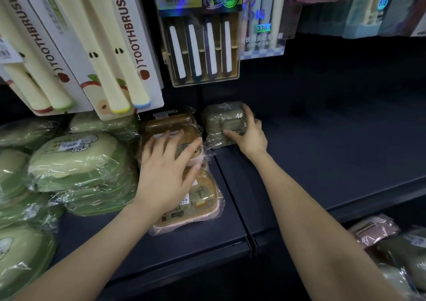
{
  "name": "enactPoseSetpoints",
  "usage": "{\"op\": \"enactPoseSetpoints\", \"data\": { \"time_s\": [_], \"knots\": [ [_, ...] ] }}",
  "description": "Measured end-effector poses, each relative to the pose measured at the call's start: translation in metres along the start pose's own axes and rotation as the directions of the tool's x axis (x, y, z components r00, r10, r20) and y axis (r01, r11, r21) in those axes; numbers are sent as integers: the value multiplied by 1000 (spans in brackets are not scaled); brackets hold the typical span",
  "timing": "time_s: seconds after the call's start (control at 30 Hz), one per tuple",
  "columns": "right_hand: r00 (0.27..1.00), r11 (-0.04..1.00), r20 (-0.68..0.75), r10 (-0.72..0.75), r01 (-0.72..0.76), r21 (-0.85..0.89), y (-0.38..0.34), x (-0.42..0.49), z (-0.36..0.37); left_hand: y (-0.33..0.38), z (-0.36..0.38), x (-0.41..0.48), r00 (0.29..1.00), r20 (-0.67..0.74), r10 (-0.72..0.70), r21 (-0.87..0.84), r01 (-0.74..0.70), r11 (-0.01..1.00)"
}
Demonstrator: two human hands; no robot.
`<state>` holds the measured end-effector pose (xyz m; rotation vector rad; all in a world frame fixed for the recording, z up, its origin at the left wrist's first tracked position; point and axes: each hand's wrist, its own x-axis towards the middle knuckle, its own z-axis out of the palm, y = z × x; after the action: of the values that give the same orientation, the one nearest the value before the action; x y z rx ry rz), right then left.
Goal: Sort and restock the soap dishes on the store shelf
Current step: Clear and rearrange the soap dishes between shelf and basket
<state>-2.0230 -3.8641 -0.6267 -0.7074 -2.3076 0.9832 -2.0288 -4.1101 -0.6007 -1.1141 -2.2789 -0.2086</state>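
Observation:
A dark shelf [322, 153] carries plastic-wrapped soap dishes. My right hand [247, 134] grips an olive-green soap dish [219, 118] at the back of the shelf, thumb on its front and fingers round its right side. My left hand [168, 169] rests with spread, straight fingers on a brown-lidded pink soap dish [184, 137] atop a stack. Another pink dish [202, 199] lies below my palm. Light green soap dishes [76, 160] are piled to the left.
Toothbrush packs [96, 47] hang above the left piles, and a boxed toothbrush set [200, 47] hangs above the brown dishes. More wrapped dishes [391, 250] lie on a lower level at bottom right. The right stretch of the shelf is dark and bare.

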Motion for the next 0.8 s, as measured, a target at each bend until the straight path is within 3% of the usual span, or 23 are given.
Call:
{"op": "enactPoseSetpoints", "data": {
  "time_s": [0.33, 0.6, 0.8],
  "knots": [
    [1000, 999, -3, 23, -24, -39, -6, -31, -31, -2, 0, 3, 1000, -10, 5, -14, -5, 1000],
    [987, 966, -157, -42, -1, -260, 10, -158, -126, 2, -17, 11, 981, 193, 7, 5, -8, 1000],
    [996, 956, -86, -21, -5, -295, 33, -270, -146, 34, -48, 5, 999, 20, -26, -125, 29, 992]
  ]
}}
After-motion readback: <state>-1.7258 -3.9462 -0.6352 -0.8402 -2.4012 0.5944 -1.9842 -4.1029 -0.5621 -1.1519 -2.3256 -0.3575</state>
